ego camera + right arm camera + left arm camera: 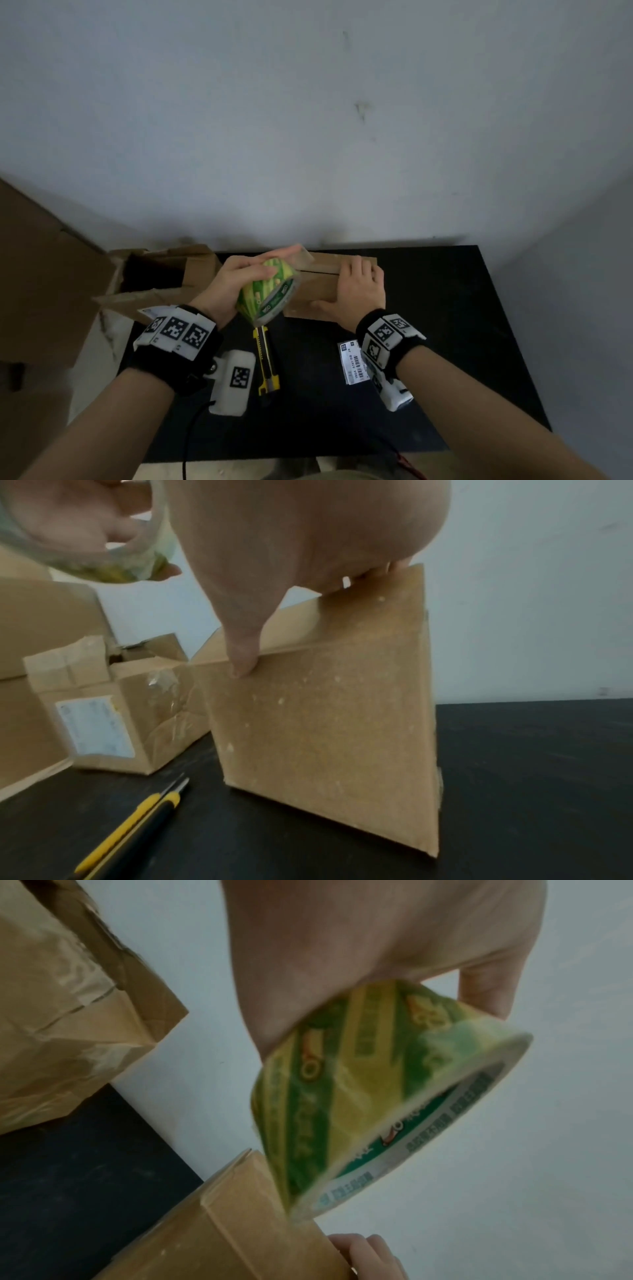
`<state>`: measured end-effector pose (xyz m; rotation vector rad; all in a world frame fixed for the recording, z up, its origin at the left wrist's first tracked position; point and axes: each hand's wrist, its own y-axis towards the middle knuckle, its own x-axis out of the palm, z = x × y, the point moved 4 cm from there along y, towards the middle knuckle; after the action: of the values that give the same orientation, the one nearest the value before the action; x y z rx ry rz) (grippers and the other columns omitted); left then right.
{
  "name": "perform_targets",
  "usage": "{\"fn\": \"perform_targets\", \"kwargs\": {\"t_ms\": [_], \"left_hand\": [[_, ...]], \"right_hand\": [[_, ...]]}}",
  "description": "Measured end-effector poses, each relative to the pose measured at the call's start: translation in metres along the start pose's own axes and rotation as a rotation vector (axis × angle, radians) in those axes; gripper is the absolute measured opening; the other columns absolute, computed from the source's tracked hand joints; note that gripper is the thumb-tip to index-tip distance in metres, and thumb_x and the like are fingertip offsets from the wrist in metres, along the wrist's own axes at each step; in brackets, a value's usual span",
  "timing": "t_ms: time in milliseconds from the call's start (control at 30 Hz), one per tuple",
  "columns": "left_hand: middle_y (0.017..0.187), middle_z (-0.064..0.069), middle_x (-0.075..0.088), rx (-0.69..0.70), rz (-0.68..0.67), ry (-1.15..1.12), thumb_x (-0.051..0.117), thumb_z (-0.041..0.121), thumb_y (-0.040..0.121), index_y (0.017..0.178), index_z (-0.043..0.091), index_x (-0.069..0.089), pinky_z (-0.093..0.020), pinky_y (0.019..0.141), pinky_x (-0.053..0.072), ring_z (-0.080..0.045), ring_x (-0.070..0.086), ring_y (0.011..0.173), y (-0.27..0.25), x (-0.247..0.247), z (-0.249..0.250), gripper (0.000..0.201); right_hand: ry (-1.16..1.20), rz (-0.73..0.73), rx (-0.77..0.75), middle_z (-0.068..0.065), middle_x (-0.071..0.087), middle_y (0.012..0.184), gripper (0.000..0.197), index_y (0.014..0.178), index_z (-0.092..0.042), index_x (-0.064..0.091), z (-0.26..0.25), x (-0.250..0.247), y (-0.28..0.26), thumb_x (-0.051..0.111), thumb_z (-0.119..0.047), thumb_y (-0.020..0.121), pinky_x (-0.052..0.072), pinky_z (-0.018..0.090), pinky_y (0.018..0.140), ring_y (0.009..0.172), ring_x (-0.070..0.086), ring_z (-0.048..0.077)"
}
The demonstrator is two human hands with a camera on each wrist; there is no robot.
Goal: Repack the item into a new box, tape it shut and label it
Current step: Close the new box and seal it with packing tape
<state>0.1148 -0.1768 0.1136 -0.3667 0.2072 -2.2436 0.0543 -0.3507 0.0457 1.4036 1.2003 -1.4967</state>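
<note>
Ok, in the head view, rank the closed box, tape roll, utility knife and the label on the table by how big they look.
1. closed box, though both hands cover part of it.
2. tape roll.
3. utility knife and label: too alike to rank; the knife is longer, the label wider and partly under the right wrist.

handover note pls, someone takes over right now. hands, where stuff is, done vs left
Left hand: grips the tape roll, raised over the new box's left end, a strip drawn out toward its top.
Right hand: rests flat on the new box, thumb on the near side, holding it down.
New box: flaps folded shut, centre seam visible, on the black table.
Old box: open, to the left.
Knife and label lie near the front.
Done: flaps closed; item not visible.
Left: finish taping, cut, stick the label.
</note>
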Motion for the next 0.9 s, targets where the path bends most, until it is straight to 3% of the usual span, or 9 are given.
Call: {"fn": "perform_targets", "kwargs": {"t_ms": [133,233,300,400,467,567,700,800,900], "left_hand": [[0.128,-0.001,0.061,0.012,-0.072,-0.029,0.066,0.026,0.063,0.086,0.0,0.075,-0.033,0.087,0.05,-0.027,0.06,0.111,-0.003,0.003,0.003,0.036],[0.129,-0.002,0.06,0.004,-0.163,-0.039,0.073,0.027,0.059,0.094,0.003,0.074,-0.035,0.091,0.049,-0.028,0.058,0.115,-0.005,0.01,0.007,0.042],[0.129,-0.002,0.06,0.008,-0.221,-0.023,0.076,0.029,0.057,0.098,-0.002,0.071,-0.03,0.085,0.051,-0.026,0.059,0.114,-0.007,0.016,0.014,0.051],[0.127,-0.006,0.061,0.034,-0.277,-0.018,0.082,0.039,0.053,0.095,-0.011,0.067,-0.027,0.083,0.051,-0.025,0.061,0.111,-0.01,0.024,0.023,0.066],[0.127,-0.008,0.061,0.038,-0.315,-0.023,0.082,0.039,0.054,0.092,-0.01,0.069,-0.028,0.086,0.051,-0.026,0.06,0.113,-0.012,0.028,0.027,0.063],[0.118,-0.006,0.066,0.031,-0.351,-0.027,0.076,0.024,0.061,0.087,0.0,0.075,-0.025,0.081,0.052,-0.022,0.065,0.104,-0.013,0.031,0.028,0.036],[0.128,-0.007,0.06,0.026,-0.398,0.036,0.061,0.022,0.065,0.095,-0.001,0.072,-0.029,0.086,0.051,-0.028,0.06,0.112,-0.012,0.028,0.026,0.039],[0.13,-0.007,0.058,0.024,-0.406,0.104,0.061,0.025,0.065,0.101,-0.005,0.068,-0.028,0.084,0.051,-0.027,0.06,0.112,-0.01,0.024,0.025,0.048],[0.129,-0.007,0.06,0.013,-0.407,0.144,0.062,0.026,0.065,0.103,-0.008,0.066,-0.026,0.083,0.051,-0.025,0.061,0.111,-0.01,0.017,0.022,0.051]], "right_hand": [[0.245,0.022,0.001,0.006,0.043,0.131,0.071,0.132,-0.015,0.044,0.011,-0.015,0.003,0.051,-0.065,0.081,0.023,0.039,0.107,0.124,0.038,0.024],[0.696,0.129,-0.003,0.006,0.056,0.119,0.032,0.121,-0.011,0.054,0.022,-0.033,0.007,0.055,-0.017,0.089,0.038,0.031,0.097,0.114,0.05,0.023],[1.129,0.025,0.09,0.008,0.064,0.102,0.028,0.117,-0.004,0.055,0.024,-0.04,0.009,0.047,-0.001,0.091,0.049,0.021,0.081,0.095,0.06,0.02],[1.617,-0.3,0.192,0.012,0.064,0.09,0.023,0.111,-0.003,0.057,0.009,-0.052,0.002,0.042,-0.013,0.097,0.053,0.025,0.073,0.077,0.064,0.019],[1.743,-0.494,0.141,0.011,0.065,0.09,0.026,0.106,-0.007,0.058,0.001,-0.058,-0.009,0.038,-0.022,0.099,0.051,0.03,0.078,0.079,0.064,0.02],[1.879,-0.593,0.082,0.01,0.063,0.094,0.022,0.106,-0.009,0.058,0.003,-0.058,-0.017,0.044,-0.022,0.095,0.054,0.027,0.075,0.08,0.062,0.018],[2.06,-0.543,0.142,0.008,0.06,0.093,0.033,0.124,-0.004,0.048,0.014,-0.058,-0.022,0.046,0.001,0.092,0.056,0.025,0.069,0.069,0.064,0.013],[2.105,-0.455,0.177,0.004,0.065,0.084,0.033,0.114,-0.007,0.056,0.023,-0.06,-0.027,0.051,0.009,0.086,0.057,0.026,0.076,0.071,0.066,0.013],[2.144,-0.316,0.268,0.007,0.065,0.09,0.036,0.115,-0.006,0.056,0.034,-0.057,-0.027,0.053,0.012,0.084,0.056,0.027,0.077,0.073,0.067,0.015]]}}
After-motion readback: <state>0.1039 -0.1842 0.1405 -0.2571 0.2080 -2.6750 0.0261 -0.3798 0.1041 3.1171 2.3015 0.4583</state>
